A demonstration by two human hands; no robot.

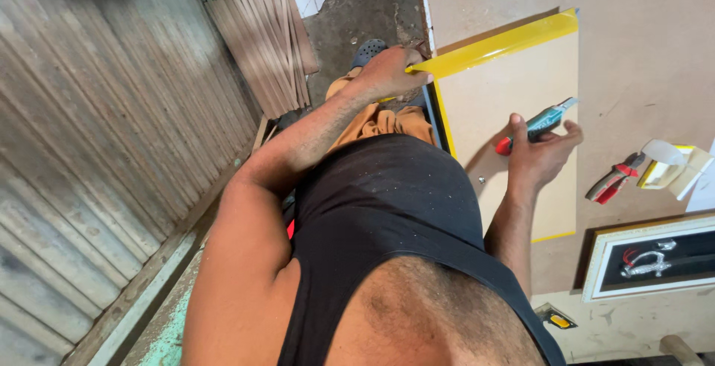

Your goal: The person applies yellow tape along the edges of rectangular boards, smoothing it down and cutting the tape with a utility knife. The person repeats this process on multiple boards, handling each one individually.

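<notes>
A pale board (514, 105) with yellow edging lies on a brown worktop (640, 53). My left hand (391, 70) grips the end of the yellow edge strip (495, 44) at the board's corner. My right hand (542, 154) rests over the board and holds a utility knife (538, 123) with a teal body and a red end, blade end pointing up and right. My torso in a black vest fills the lower middle of the view.
Red-handled pliers (613, 180) and a roll of yellow-white tape (674, 165) lie to the right. A framed box with metal handles (655, 258) sits at the lower right. Corrugated metal wall (97, 128) on the left; wooden slats (264, 38) lean against it.
</notes>
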